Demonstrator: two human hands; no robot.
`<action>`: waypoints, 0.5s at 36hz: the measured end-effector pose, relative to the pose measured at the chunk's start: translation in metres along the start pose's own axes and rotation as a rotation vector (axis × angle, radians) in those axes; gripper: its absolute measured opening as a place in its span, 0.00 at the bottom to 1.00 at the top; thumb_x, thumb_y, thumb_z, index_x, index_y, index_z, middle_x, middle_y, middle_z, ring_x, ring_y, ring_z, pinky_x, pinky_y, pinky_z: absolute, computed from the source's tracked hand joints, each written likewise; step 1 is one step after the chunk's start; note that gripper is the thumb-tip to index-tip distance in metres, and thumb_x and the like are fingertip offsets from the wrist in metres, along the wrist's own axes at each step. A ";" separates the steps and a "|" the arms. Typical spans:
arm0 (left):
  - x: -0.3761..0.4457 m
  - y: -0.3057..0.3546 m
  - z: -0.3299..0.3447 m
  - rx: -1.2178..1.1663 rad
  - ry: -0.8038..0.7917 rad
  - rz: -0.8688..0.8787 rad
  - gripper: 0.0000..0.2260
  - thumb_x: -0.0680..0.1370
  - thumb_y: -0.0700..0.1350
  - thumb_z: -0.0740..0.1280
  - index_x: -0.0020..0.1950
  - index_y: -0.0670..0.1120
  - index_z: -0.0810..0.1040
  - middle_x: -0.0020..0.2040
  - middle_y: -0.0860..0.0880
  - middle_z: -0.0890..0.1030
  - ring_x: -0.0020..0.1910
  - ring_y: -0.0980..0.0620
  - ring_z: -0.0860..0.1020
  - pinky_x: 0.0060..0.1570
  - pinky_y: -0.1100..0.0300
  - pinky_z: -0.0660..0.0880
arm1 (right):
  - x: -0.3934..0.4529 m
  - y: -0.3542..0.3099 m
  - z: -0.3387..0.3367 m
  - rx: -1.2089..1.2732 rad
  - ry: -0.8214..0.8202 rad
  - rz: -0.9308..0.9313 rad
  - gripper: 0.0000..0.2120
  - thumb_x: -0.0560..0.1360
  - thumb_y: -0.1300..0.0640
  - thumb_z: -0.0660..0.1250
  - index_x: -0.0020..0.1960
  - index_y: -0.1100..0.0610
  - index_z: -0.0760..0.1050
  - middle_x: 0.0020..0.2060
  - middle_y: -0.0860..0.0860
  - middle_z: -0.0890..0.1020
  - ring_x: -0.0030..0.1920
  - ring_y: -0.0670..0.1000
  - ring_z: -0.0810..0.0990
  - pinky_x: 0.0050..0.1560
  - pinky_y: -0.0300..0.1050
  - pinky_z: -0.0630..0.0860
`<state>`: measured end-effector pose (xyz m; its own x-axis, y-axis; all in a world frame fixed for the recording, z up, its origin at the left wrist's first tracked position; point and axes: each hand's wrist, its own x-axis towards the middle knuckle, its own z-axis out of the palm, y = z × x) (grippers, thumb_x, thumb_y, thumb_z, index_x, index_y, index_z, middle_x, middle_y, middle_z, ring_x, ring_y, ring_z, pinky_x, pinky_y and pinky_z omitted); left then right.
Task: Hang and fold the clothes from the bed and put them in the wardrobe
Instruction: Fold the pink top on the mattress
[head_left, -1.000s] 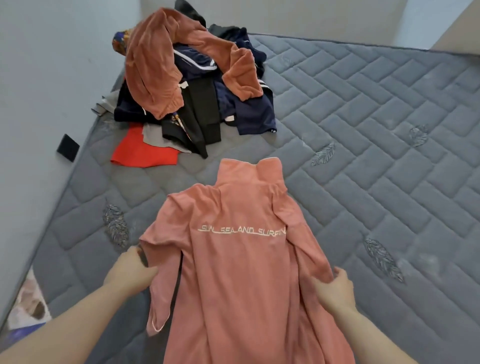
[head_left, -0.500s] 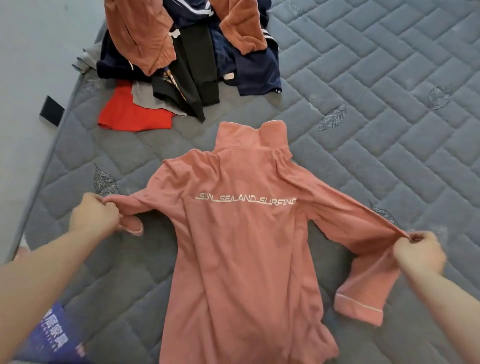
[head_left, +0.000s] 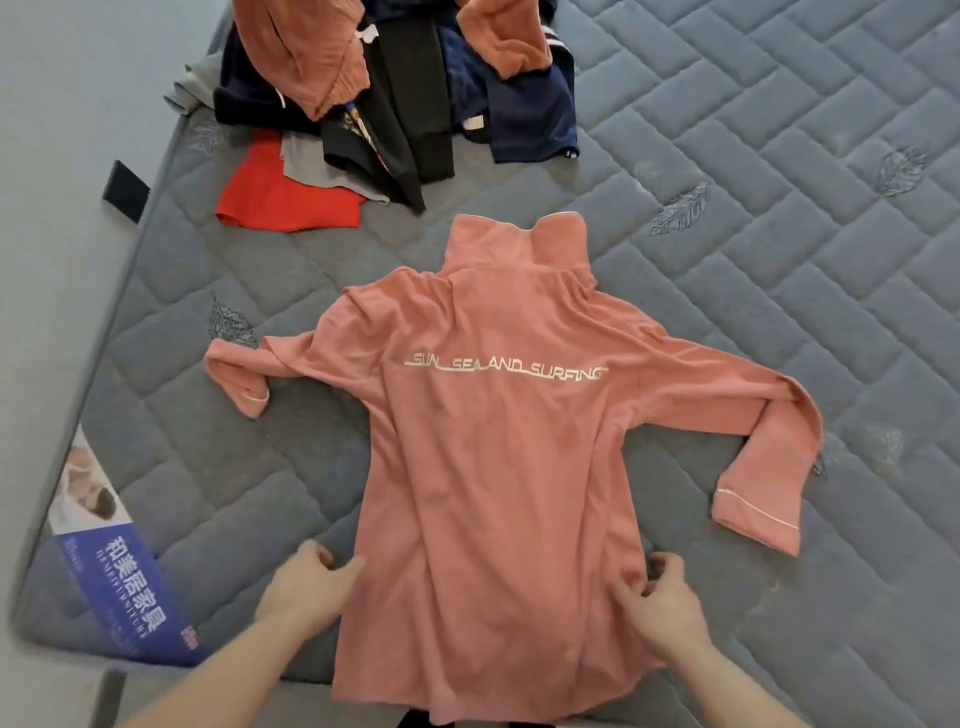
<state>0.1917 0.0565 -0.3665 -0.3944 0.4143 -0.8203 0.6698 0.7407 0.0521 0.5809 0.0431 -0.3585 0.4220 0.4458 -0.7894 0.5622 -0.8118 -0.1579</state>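
Head view: I'm looking down on a grey quilted mattress (head_left: 753, 260) with a pink long-sleeved top (head_left: 498, 447) spread flat on it, back side up, collar pointing away from me and a line of white lettering running across the shoulders. Both sleeves lie out to the sides, each bent at the elbow so the cuff points back toward me. My left hand (head_left: 306, 587) is at the top's left side edge near the hem, fingers curled and pinching the fabric there. My right hand (head_left: 660, 597) is at the right side edge at about the same height, thumb and fingers bunching a fold of the cloth. The two hands sit well apart, one on each side of the garment. At the far end of the mattress a pile of clothes (head_left: 395, 88) waits, with orange, navy, black, grey and red pieces heaped together. A blue printed label (head_left: 130, 587) covers the near left corner of the mattress.
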 end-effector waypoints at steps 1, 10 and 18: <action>-0.009 -0.006 0.014 -0.024 -0.021 0.001 0.23 0.72 0.66 0.70 0.54 0.48 0.75 0.53 0.49 0.81 0.51 0.47 0.79 0.49 0.55 0.74 | -0.005 0.010 0.010 -0.018 0.006 0.010 0.20 0.75 0.51 0.73 0.61 0.55 0.69 0.54 0.57 0.82 0.58 0.61 0.80 0.53 0.49 0.73; -0.045 -0.050 0.072 0.033 -0.048 -0.005 0.08 0.79 0.51 0.67 0.50 0.47 0.75 0.58 0.41 0.82 0.60 0.38 0.79 0.48 0.53 0.70 | -0.018 0.082 0.024 0.046 0.134 0.067 0.08 0.80 0.57 0.66 0.43 0.56 0.71 0.47 0.63 0.82 0.55 0.67 0.79 0.49 0.52 0.70; -0.046 -0.058 0.054 0.332 -0.291 -0.033 0.20 0.68 0.60 0.64 0.50 0.46 0.77 0.37 0.49 0.84 0.34 0.49 0.84 0.37 0.61 0.80 | -0.009 0.094 0.012 -0.133 0.020 0.141 0.14 0.78 0.53 0.66 0.61 0.57 0.76 0.59 0.60 0.81 0.62 0.62 0.78 0.58 0.50 0.74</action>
<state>0.2046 -0.0339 -0.3626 -0.2571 0.1914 -0.9473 0.8445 0.5210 -0.1240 0.6220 -0.0418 -0.3737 0.5166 0.3399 -0.7859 0.5848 -0.8105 0.0339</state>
